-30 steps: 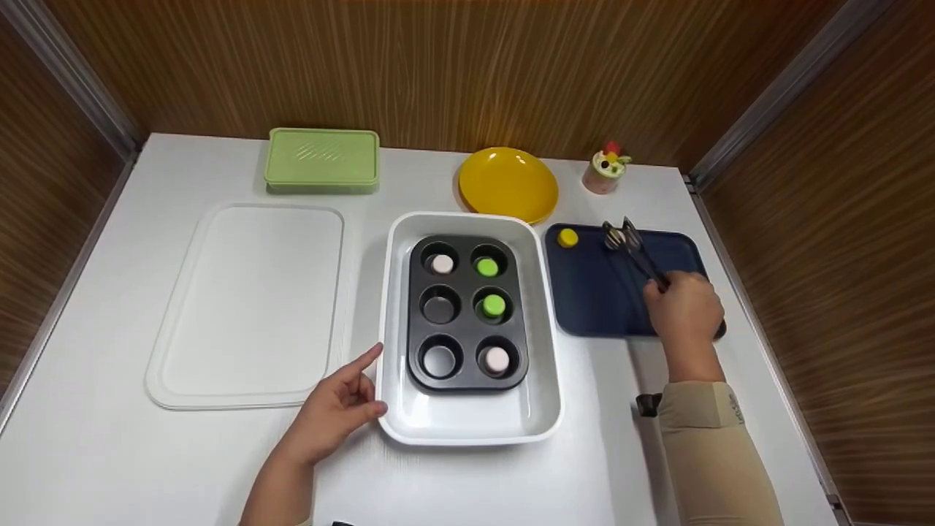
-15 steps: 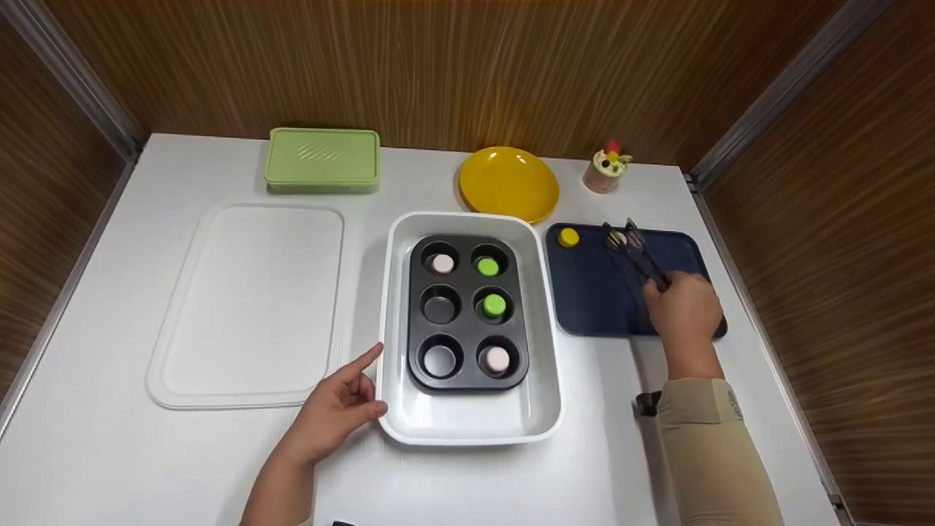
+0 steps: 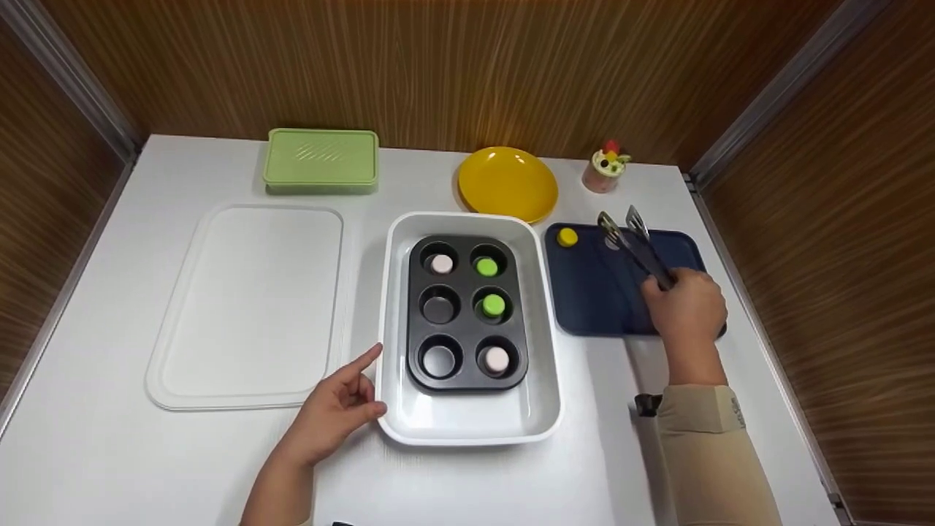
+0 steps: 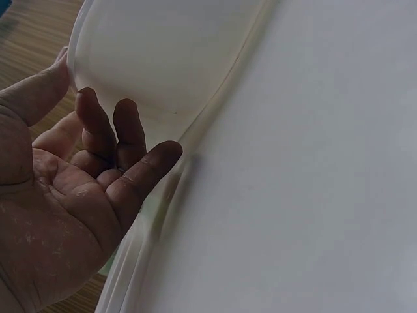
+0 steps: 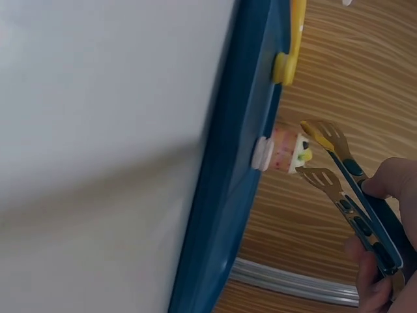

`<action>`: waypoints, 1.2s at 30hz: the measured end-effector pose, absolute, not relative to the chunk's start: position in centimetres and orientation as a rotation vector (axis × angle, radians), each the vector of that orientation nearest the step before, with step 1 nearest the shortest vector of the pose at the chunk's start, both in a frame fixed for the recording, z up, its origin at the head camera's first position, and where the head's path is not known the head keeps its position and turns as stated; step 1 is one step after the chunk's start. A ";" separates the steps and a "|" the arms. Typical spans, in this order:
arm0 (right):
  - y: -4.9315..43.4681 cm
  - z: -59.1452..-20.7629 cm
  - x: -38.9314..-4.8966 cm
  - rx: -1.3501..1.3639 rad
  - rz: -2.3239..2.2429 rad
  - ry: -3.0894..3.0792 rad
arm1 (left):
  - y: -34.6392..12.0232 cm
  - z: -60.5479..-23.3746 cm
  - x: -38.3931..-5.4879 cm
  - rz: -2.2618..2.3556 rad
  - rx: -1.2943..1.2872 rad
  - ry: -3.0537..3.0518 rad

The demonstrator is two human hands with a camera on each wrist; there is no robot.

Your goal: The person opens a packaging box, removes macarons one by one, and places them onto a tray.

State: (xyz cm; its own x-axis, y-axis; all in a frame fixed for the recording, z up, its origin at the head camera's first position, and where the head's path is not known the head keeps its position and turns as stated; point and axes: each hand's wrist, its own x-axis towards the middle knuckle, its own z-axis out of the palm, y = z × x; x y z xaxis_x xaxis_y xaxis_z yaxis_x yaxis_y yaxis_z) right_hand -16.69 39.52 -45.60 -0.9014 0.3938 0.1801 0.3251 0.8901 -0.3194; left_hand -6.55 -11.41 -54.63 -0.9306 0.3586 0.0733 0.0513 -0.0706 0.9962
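My right hand [image 3: 687, 310] grips black-handled tongs [image 3: 646, 256] over the navy tray [image 3: 595, 303]. Their slotted metal tips are spread apart, with nothing between them in the right wrist view. A pale round piece [image 5: 262, 154] stands on the tray, apart from the tips; the head view shows it partly hidden behind the tongs. Near the tray's far left corner sits a yellow round piece [image 3: 567, 237]. My left hand [image 3: 334, 409] touches the left rim of a white basin [image 3: 467, 424] with index finger and thumb. Inside lies a dark muffin tin [image 3: 467, 321] with pink and green pieces in several cups.
A white lid [image 3: 248, 307] lies flat to the left. Along the back stand a green lidded box [image 3: 321, 159], a yellow plate [image 3: 508, 184] and a small dessert cup [image 3: 605, 169]. Wood-patterned panels [image 3: 424, 66] border the table.
The tongs' tips have opened wider and risen away from the pale piece, which stays on the tray. My left hand and the basin have not moved.
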 end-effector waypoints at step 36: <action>31.1 -39.8 -15.0 -0.245 0.531 -2.423 | -11.4 -54.4 -6.5 2.164 0.508 1.952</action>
State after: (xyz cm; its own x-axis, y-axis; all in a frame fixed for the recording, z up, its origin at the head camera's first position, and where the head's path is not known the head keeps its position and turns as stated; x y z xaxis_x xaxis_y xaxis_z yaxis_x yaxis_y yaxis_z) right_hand -15.01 31.13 -39.84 -0.7795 0.3002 0.5499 0.0429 0.9013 -0.4311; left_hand -6.46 -11.37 -54.42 -0.9246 0.3585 0.1285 0.0910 -0.1196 0.9886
